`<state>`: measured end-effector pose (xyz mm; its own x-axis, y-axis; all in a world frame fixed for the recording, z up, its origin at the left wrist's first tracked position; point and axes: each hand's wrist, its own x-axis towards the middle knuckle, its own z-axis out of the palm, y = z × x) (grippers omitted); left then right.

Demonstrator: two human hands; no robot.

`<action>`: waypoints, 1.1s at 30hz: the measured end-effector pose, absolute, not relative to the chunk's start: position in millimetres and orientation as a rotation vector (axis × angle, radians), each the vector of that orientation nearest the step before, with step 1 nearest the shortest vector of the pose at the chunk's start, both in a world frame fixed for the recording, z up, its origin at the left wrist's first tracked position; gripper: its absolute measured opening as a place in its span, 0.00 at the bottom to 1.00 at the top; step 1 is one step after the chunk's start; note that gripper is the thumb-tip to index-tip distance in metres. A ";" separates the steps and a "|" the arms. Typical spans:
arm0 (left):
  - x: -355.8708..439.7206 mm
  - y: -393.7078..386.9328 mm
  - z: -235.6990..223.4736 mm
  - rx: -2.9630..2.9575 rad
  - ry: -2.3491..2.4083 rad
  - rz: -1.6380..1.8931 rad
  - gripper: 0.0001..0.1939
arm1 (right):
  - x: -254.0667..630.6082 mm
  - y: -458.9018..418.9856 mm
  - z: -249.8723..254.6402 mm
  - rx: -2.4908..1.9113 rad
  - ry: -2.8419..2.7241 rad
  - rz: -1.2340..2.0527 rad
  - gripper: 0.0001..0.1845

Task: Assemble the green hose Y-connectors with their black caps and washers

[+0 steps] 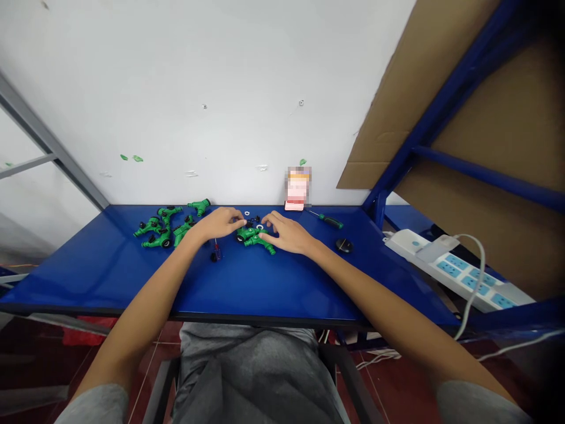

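Observation:
Both of my hands hover over the middle of a blue table (265,285). Between them lies a green Y-shaped hose connector (255,238) with black parts. My left hand (222,222) is left of it, thumb stretched toward the small black pieces (252,221), with nothing visible in its fingers. My right hand (286,232) is beside the connector's right end, fingers spread; whether its thumb touches the connector I cannot tell. A white ring (259,227) lies close to the right fingertips, another white ring (247,213) farther back. Below my left hand lies a small red screwdriver (218,252).
Several green hose connectors (153,226) are grouped at the left. A green-and-black screwdriver (331,221) and a round black object (344,245) lie at the right. A blurred upright item (297,188) leans by the wall. A white power strip (459,271) sits far right.

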<state>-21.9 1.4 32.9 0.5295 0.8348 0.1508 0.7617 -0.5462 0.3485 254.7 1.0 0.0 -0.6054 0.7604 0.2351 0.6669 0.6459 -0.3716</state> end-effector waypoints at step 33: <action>-19.7 11.8 15.2 2.537 1.288 0.699 0.14 | 255.8 3.9 -0.3 -0.809 -2.610 0.365 0.17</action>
